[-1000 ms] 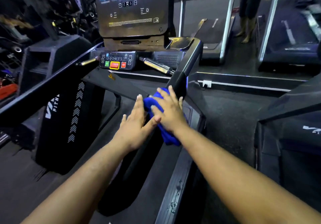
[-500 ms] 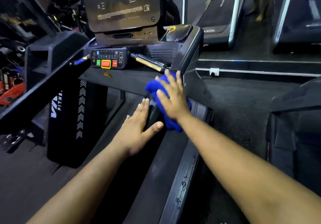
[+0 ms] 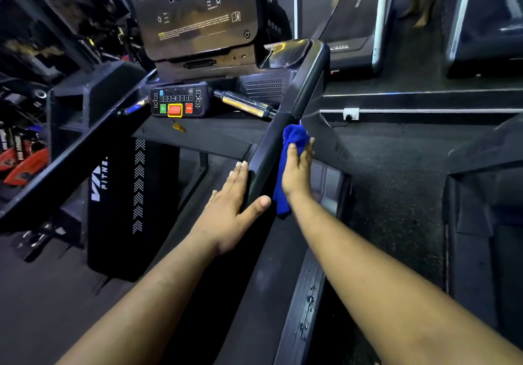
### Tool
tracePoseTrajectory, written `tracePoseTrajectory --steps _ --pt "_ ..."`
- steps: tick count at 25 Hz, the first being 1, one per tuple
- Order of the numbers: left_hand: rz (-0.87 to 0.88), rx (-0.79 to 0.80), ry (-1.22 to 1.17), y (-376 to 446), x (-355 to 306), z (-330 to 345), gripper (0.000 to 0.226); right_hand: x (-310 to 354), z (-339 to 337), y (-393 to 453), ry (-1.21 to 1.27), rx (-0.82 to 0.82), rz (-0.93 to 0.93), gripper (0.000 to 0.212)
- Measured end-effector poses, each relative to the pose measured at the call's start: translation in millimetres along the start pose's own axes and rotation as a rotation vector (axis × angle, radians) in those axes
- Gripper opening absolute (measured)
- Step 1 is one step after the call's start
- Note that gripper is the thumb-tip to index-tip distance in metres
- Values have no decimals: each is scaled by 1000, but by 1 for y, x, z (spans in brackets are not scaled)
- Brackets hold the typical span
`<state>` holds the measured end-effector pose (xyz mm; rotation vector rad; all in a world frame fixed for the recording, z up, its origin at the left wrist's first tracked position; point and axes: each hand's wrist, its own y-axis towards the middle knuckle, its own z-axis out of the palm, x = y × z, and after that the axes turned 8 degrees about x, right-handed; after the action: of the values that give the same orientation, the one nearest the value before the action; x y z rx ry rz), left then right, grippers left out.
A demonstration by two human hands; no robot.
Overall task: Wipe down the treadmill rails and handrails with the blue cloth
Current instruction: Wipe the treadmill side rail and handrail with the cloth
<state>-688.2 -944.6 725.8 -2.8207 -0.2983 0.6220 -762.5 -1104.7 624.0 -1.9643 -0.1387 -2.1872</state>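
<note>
The black right handrail (image 3: 285, 121) of the treadmill runs from the console down toward me. My right hand (image 3: 297, 172) presses the blue cloth (image 3: 293, 138) flat against the rail's outer right side, fingers straight; one end of the cloth hangs below my wrist. My left hand (image 3: 232, 203) lies open against the rail's inner left side, fingers straight and thumb across the rail's near end. The left handrail (image 3: 70, 158) crosses the left of the view.
The console screen (image 3: 195, 10) and a button panel (image 3: 177, 103) with green and red buttons stand ahead. A metal grip bar (image 3: 243, 104) juts beside the rail. Other treadmills (image 3: 481, 24) and a person's legs (image 3: 421, 2) are at the back right.
My right hand slid the cloth from the top of the rail round to its outer right side. My left hand moved up against the rail's inner side. The camera came closer.
</note>
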Motion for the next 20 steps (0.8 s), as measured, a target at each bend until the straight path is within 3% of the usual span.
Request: tracePoseTrajectory --steps 2,6,8,11,15,20 --pt "11 -2 -7 1 1 0 104 -7 9 -39 59 -3 14 71" --pt "39 -28 -68 4 6 2 106 -24 31 -165 57 137 -233 70" --pt "55 -39 -91 3 7 2 106 -12 26 -132 -42 126 -289 65" --pt "58 -27 -97 3 8 2 105 22 8 -42 -378 149 -338 60" --pt "32 -41 -77 1 8 5 106 61 -1 7 -739 203 -255 46" --pt "5 -31 -21 0 6 3 109 65 -24 13 -1003 489 -570 53"
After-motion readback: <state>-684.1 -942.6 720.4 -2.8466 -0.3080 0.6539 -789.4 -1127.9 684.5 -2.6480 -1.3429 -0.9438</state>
